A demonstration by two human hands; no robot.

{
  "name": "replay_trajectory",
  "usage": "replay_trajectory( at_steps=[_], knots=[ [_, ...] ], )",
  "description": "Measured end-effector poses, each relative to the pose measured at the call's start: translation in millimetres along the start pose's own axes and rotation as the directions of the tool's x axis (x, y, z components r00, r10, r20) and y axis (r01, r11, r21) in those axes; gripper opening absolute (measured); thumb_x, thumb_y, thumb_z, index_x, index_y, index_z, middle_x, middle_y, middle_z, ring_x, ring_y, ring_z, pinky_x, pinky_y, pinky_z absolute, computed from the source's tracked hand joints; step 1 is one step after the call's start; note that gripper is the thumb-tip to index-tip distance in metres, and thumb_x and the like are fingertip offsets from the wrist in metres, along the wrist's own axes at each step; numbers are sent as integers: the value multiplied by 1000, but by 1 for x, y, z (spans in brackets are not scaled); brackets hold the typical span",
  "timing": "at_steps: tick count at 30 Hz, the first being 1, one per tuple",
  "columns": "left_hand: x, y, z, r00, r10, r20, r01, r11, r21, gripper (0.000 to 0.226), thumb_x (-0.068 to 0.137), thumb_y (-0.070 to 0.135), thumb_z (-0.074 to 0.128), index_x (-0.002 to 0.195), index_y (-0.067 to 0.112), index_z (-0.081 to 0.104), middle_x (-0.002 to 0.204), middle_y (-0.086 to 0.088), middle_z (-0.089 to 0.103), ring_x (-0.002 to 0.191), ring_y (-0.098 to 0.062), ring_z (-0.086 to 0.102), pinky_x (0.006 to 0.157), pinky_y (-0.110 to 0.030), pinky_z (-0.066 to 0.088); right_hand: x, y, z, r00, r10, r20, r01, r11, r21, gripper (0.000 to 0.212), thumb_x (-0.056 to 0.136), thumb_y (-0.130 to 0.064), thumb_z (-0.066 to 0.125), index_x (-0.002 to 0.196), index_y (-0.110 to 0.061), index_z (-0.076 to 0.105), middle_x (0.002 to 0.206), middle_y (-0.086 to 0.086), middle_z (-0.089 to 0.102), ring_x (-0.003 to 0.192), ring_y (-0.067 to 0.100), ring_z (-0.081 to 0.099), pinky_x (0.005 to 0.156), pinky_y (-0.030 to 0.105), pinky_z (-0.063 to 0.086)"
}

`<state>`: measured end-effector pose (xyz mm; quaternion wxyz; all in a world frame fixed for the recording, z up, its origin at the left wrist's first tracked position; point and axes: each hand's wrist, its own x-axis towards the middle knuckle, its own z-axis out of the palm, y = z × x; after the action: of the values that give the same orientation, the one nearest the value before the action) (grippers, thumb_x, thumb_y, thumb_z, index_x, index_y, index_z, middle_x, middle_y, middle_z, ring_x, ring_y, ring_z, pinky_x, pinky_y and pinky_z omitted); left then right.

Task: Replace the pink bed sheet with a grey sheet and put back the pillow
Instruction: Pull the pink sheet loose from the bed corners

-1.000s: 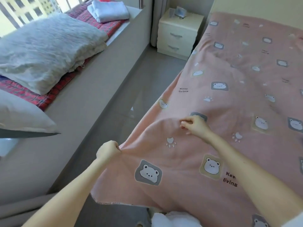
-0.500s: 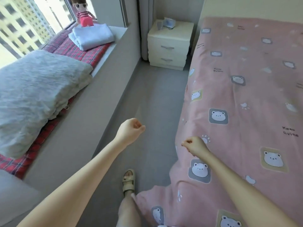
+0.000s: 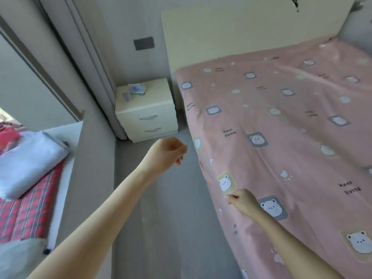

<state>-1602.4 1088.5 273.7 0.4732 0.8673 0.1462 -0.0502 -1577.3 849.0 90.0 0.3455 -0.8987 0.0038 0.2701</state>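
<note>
On the bed (image 3: 231,35), pink sheet (image 3: 281,141) lies just beside right hand's (image 3: 244,204) fingers (image 3: 233,197).

Cream nightstand (image 3: 147,109) beside headboard (image 3: 221,37), small items (image 3: 134,90) on top; red plaid mat (image 3: 26,214) left.

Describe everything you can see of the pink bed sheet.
The pink bed sheet is thin, soft-looking cloth printed with white bears in grey and yellow squares, paw prints and the words "keep living". It lies spread flat up to the cream headboard, mildly creased, its near edge hanging down the side. The right hand pinches that edge; the left hand is curled, apart from it.
</note>
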Motion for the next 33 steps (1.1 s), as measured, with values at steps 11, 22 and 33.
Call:
replay_trajectory(
  at_steps=[11,22,33],
  knots=[
    [316,30,-75,1000,-5,-25,4,998,-60,20,93,15,54,74,11,59,63,-1,59,57,-13,54,55,-23,40,264,-135,-121,979,16,-202,10,992,126,35,91,-15,56,56,-15,56,54,-3,48,53,13,41,50,24,28],
    [599,1,-166,975,-189,-118,181,980,-78,18,95,18,52,81,10,60,71,-6,60,66,-18,55,58,-25,40,568,-310,-171,989,-54,-136,49,998,-39,38,87,-17,54,54,-5,41,59,5,35,56,19,32,52,31,22],
    [925,-81,-216,963,-267,37,269,958,-97,20,95,21,53,78,14,60,71,-3,62,67,-16,58,60,-22,44,854,-447,-128,989,3,-149,-35,976,-213,43,91,-21,53,54,-19,31,62,0,36,70,23,39,52,29,24]
  ],
)
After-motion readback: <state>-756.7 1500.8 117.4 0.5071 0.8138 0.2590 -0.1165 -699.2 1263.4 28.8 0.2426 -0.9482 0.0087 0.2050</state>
